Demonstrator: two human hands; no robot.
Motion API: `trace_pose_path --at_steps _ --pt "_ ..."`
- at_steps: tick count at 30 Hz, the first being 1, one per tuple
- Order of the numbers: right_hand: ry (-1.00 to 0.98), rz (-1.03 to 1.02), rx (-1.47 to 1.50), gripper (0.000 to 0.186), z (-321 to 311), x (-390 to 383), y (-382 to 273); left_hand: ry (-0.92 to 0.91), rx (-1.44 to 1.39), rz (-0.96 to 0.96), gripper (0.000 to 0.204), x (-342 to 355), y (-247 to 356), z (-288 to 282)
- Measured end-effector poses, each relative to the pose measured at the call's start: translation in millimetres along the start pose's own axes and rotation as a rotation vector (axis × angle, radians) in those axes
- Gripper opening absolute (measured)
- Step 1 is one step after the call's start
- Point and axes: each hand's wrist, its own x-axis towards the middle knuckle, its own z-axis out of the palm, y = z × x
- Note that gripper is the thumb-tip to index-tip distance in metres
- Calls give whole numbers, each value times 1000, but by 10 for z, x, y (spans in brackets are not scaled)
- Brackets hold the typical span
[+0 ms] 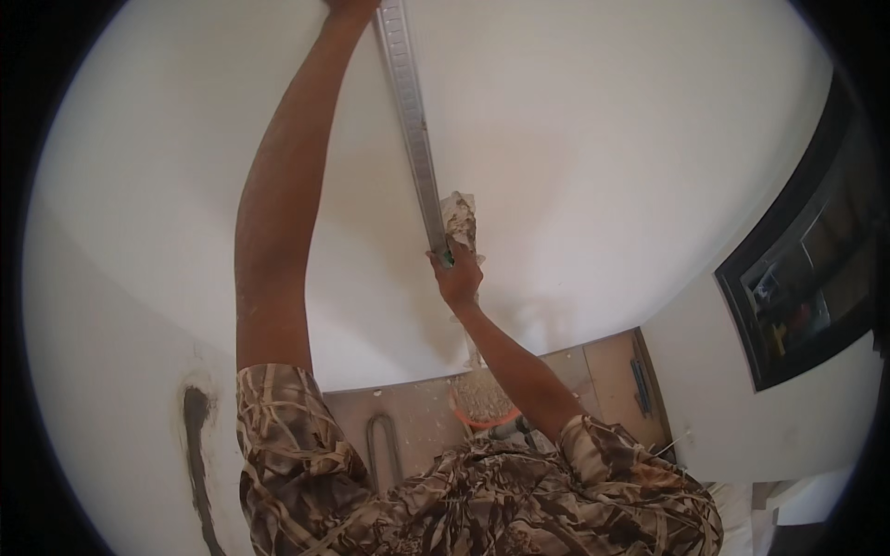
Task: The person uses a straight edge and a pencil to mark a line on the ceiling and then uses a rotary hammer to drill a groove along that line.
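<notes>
A long grey metal strip [408,102], with a row of repeated marks along its face, stands nearly upright against the white wall [575,139]. My right hand [458,274] is closed round its lower end, where a small green patch shows between the fingers. Beside that hand a rough, broken-out groove [460,215] runs down the wall. My left arm reaches high, and only a bit of my left hand [350,5] shows at the top edge, close to the strip. Its fingers are out of the picture.
Below on the floor are an orange-rimmed container [484,412] of rubble and a bent loop [383,449] of tube or cable. A dark-framed window [797,269] is at right. Dark grey filler [197,435] marks the left wall. A dark narrow object [641,385] lies near the right-hand corner.
</notes>
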Motion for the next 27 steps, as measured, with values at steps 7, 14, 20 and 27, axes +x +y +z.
trace_pose_path --at_steps 7,14,20,27 --pt "70 -89 -133 50 -338 -337 468 3 -42 42 60 -413 -125 -60" --pt "101 -40 15 49 59 -92 70 5 -79 144 64 -141 -302 24" --pt "180 -36 9 51 189 -62 80 -18 -124 123 62 -127 -286 -11" --pt "60 51 2 51 234 -98 -3 -36 -106 129 59 -211 -420 -12"
